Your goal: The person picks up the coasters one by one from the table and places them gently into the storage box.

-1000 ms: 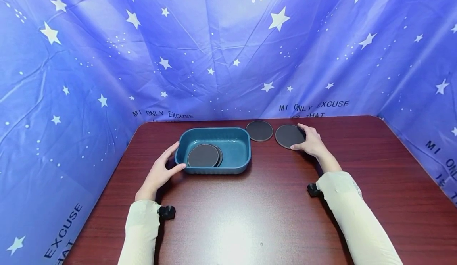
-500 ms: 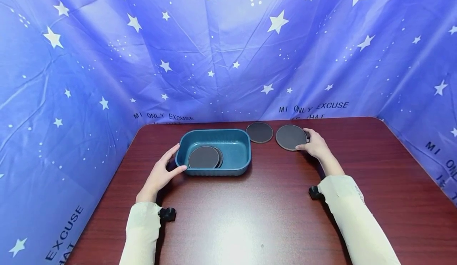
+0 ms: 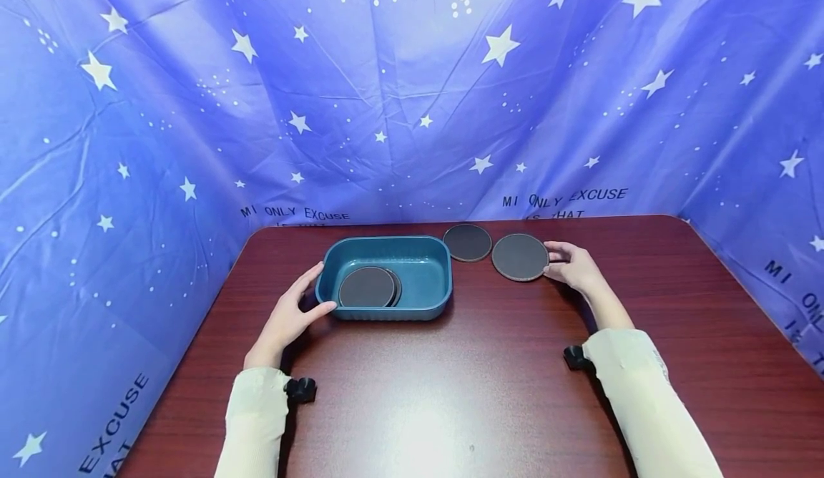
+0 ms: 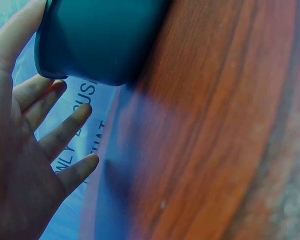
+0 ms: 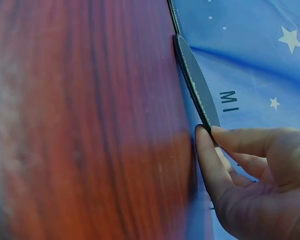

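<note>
My right hand (image 3: pixel 576 269) pinches the right edge of a round dark coaster (image 3: pixel 518 257) between thumb and fingers. In the right wrist view this coaster (image 5: pixel 196 82) shows light stitching round its edge, and the thumb and a finger of the right hand (image 5: pixel 260 170) meet at its near rim. My left hand (image 3: pixel 290 317) rests at the left end of a teal rectangular bin (image 3: pixel 425 313), thumb and fingertips spread across its corners. In the left wrist view the fingers of that hand (image 4: pixel 35 135) are mostly straight beside the bin (image 4: pixel 100 45).
Inside the bin, at its left, coasters (image 3: pixel 367 287) lie one overlapping another. Another dark coaster (image 3: pixel 468 242) lies on the table between the bin and the pinched one. A starry blue cloth (image 3: pixel 412 106) hangs behind the reddish wooden table (image 3: pixel 399 378).
My right hand has drawn back from over the coaster to its right edge and now pinches it there. The coaster has shifted slightly toward me. My left hand stays at the bin.
</note>
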A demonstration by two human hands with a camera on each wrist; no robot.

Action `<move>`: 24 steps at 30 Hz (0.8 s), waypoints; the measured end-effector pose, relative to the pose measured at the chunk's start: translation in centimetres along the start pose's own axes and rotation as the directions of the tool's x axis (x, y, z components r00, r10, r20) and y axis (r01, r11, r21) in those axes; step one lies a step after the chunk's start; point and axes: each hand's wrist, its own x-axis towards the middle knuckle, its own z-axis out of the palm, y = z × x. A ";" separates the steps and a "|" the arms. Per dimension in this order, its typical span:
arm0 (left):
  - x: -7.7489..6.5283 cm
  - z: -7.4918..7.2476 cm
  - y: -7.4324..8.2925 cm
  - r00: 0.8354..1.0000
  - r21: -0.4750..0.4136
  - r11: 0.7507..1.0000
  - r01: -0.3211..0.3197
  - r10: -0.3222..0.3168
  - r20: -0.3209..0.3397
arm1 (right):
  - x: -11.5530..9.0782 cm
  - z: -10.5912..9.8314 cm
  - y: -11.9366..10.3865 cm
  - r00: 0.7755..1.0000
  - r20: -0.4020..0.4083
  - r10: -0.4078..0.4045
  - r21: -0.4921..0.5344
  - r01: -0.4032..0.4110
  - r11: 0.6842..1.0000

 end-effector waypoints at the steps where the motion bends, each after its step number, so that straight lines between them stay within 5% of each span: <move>1: 0.0 0.0 0.0 1.000 0.001 1.000 -0.002 0.002 -0.001 | 0.0 0.0 0.1 1.000 0.011 0.006 0.073 -0.007 0.997; 10: -0.1 0.0 0.0 1.000 0.000 1.000 -0.005 0.005 -0.003 | -0.4 -0.2 0.3 0.997 0.050 0.055 0.319 -0.068 0.945; 24: 0.0 0.0 -0.1 1.000 -0.002 1.000 -0.020 0.020 -0.010 | -1.3 -0.3 -0.9 0.995 0.090 0.036 0.430 -0.071 0.900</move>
